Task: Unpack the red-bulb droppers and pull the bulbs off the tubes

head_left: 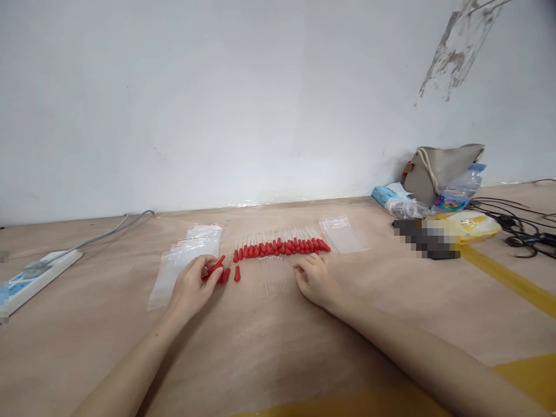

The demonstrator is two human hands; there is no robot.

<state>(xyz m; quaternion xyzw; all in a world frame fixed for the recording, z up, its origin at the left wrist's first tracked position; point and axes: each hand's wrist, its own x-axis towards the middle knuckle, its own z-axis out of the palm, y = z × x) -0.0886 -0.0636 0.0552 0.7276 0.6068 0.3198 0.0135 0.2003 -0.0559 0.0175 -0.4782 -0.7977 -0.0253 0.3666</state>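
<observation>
A row of several clear glass droppers with red rubber bulbs (282, 247) lies across the brown tabletop. My left hand (193, 285) is closed on a red rubber bulb (216, 266), with two more loose red bulbs (230, 274) just right of it. My right hand (313, 278) rests on the table with fingers curled, its fingertips touching several bare glass tubes (274, 274) below the row. Whether it pinches one is not clear.
A stack of clear zip bags (182, 258) lies left of the droppers and one single bag (343, 234) to their right. A power strip (35, 275) sits at far left. A beige bag (443, 168), a water bottle (460, 188) and black cables (521, 229) crowd the back right.
</observation>
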